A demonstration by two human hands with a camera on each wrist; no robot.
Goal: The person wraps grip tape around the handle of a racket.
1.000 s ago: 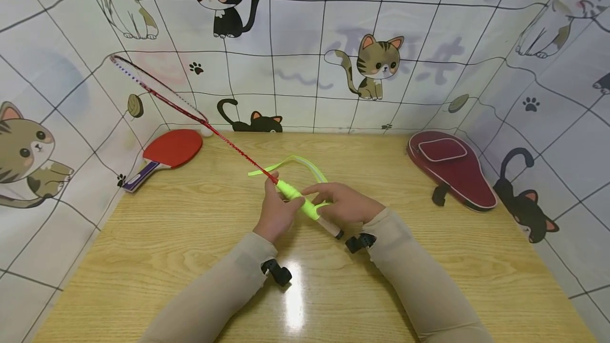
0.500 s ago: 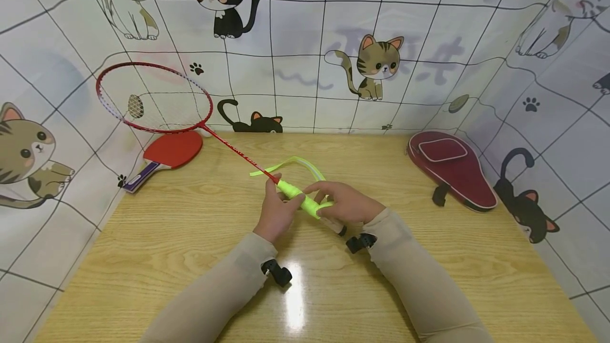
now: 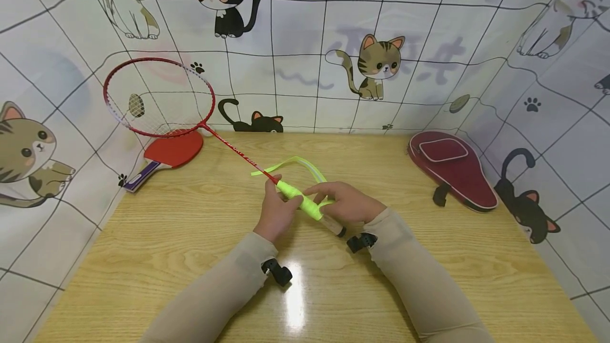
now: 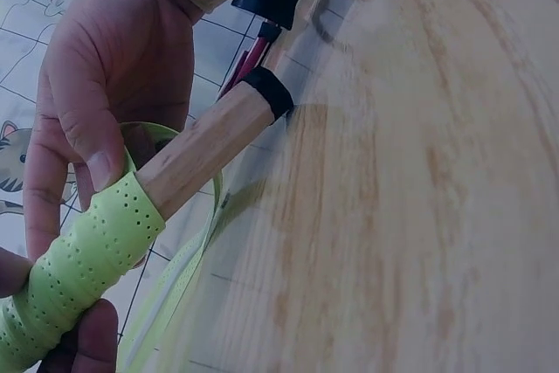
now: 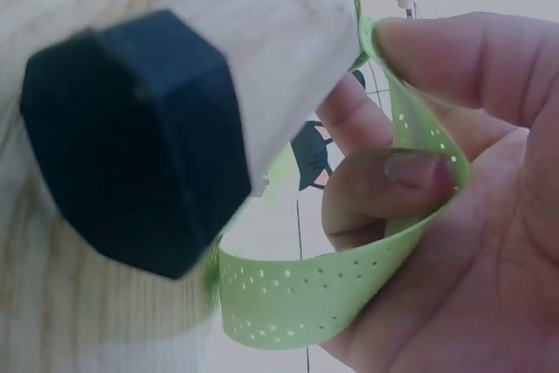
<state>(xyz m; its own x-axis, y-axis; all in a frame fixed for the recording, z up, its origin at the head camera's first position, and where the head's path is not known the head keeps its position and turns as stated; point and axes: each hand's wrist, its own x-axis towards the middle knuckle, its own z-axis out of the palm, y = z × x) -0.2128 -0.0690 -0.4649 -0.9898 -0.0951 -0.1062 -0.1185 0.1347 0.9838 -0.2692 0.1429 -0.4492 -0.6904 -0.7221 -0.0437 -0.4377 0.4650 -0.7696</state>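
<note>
A second ago the badminton racket [image 3: 240, 152] had its head almost edge-on; now I see its stringed oval face, while my hands have barely shifted. I hold it slanting above the table [image 3: 190, 226], head to the far left. My left hand [image 3: 277, 213] pinches the wrapped part between thumb and fingers; my right hand [image 3: 350, 202], fingers curled, pinches the lime-green overgrip tape [image 3: 312, 209] at the wrap's edge. White lettering [image 3: 233, 147] on the shaft is too small to read surely. The left wrist view alone shows the wrap's perforations beside bare wooden handle [image 4: 205, 150]; the right, the faceted black butt cap [image 5: 131, 146] close up.
</note>
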